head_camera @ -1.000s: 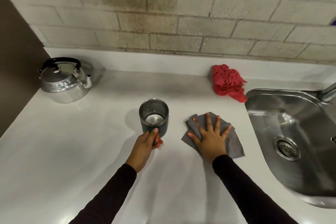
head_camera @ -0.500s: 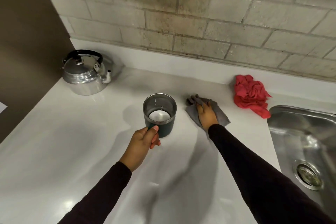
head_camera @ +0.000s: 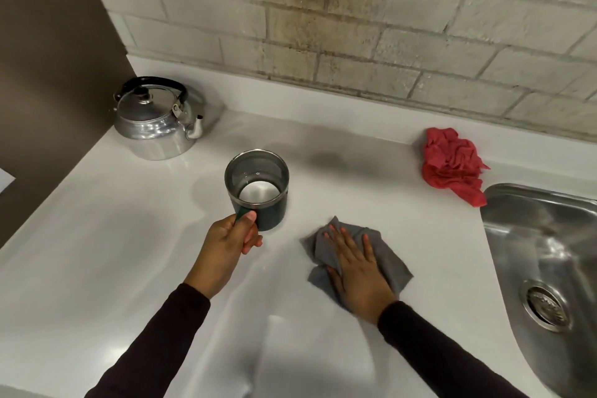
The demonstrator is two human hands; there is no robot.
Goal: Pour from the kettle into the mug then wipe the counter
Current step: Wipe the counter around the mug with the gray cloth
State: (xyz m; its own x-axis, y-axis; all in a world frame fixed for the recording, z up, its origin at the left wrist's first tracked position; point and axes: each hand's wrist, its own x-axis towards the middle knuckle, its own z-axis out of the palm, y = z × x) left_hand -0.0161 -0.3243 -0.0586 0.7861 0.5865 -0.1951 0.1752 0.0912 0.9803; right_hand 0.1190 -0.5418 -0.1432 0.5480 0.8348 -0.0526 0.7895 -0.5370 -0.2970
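Observation:
A dark green mug (head_camera: pixel 258 191) with a steel inside stands upright on the white counter (head_camera: pixel 97 252), with liquid at its bottom. My left hand (head_camera: pixel 226 245) grips its handle on the near side. A grey cloth (head_camera: pixel 391 255) lies flat on the counter to the right of the mug. My right hand (head_camera: pixel 355 268) presses on the cloth with fingers spread. The silver kettle (head_camera: pixel 155 123) with a black handle sits at the back left, spout pointing right, apart from both hands.
A crumpled red cloth (head_camera: pixel 452 165) lies at the back right by the wall. A steel sink (head_camera: pixel 549 268) with a drain is sunk into the counter at the right. A brick wall runs behind; a brown panel bounds the left.
My right hand slid the grey cloth away toward the wall, then back toward me, right of the mug. My left hand stayed on the mug handle. The camera shifted.

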